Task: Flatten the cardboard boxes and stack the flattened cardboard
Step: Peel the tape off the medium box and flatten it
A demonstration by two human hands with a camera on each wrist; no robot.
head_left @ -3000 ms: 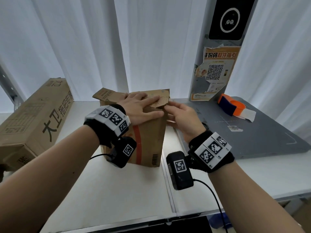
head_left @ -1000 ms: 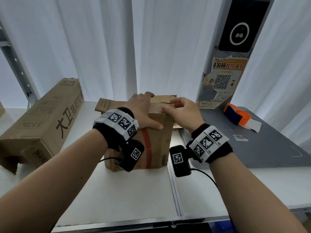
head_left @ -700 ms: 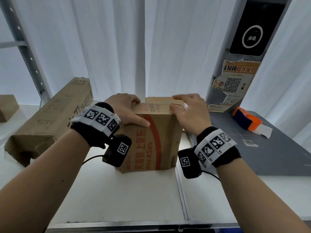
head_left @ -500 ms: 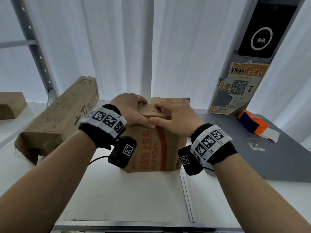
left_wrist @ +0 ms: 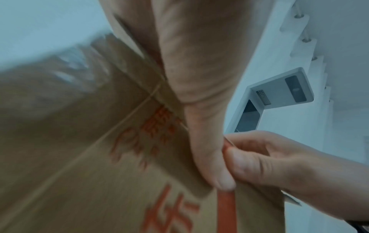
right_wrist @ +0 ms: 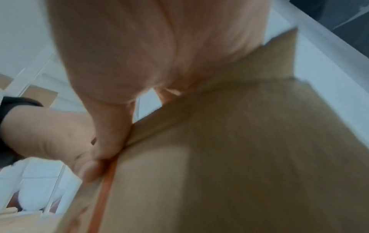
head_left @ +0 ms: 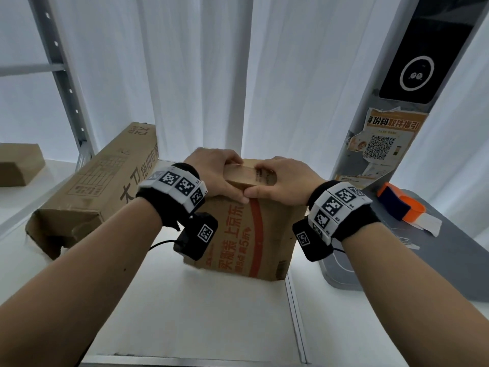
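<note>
A brown cardboard box [head_left: 254, 234] with red print and a red stripe stands upright on the white table [head_left: 198, 313], tilted slightly. My left hand [head_left: 217, 173] grips its top left edge, fingers curled over the top and thumb on the front face. My right hand [head_left: 280, 181] grips the top right, fingers hooked over the top flap and thumb on the front. The two thumbs meet at the red stripe [left_wrist: 226, 209]. In the left wrist view the box [left_wrist: 99, 157] fills the left half. In the right wrist view the box [right_wrist: 239, 157] lies under my palm.
A long cardboard box [head_left: 95, 189] with a torn end lies on its side at the left. A small box [head_left: 18, 162] sits on a shelf at far left. At the right are a grey mat [head_left: 436, 260], an orange and blue tape dispenser [head_left: 399, 205] and a post with a QR poster [head_left: 383, 147].
The open top flaps have been folded down. The box was turned so its printed face is toward me, and both hands came together at the top middle.
</note>
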